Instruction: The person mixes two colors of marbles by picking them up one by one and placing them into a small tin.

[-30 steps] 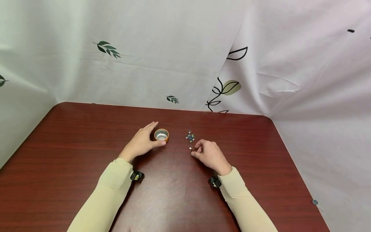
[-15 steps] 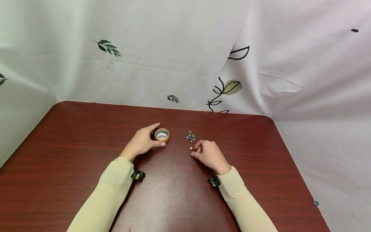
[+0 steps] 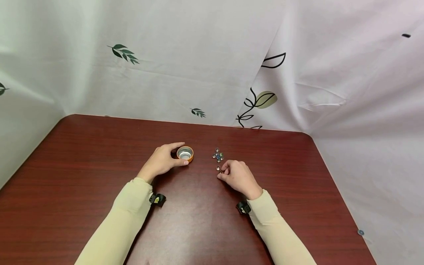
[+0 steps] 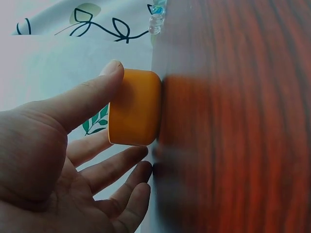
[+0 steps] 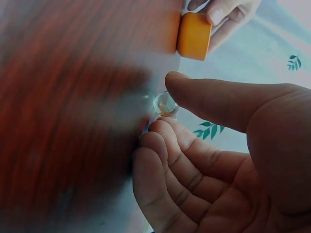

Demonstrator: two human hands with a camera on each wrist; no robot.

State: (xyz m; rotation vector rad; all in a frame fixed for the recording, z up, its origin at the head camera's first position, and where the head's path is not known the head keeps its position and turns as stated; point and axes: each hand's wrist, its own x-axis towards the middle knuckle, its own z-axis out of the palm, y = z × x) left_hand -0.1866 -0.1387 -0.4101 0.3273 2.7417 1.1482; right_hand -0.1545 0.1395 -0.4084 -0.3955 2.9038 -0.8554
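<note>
Orange on the outside and silvery within, a small round tin (image 3: 184, 154) sits on the dark red bench (image 3: 82, 173), held between thumb and fingers of the left hand (image 3: 163, 161). Right hand (image 3: 239, 177) rests nearby, fingertips pinching one glass marble (image 5: 165, 104), with a marble cluster (image 3: 217, 155) just beyond.

1. I see the table (image 3: 82, 154) as dark red wood-grain with a glossy finish that reflects light near my sleeves.
2. The small orange cup (image 3: 184, 153) looks smooth and matt outside, plastic-like, with a shiny metal lining.
3. The marbles (image 3: 217, 155) are clear, glossy glass; one glass marble (image 5: 164, 103) sits by my right hand's fingers.
4. The backdrop (image 3: 198, 55) is matt white cloth, creased, printed with leaves.
5. My sleeves (image 3: 126, 209) are soft, matt, pale yellow fabric.
</note>
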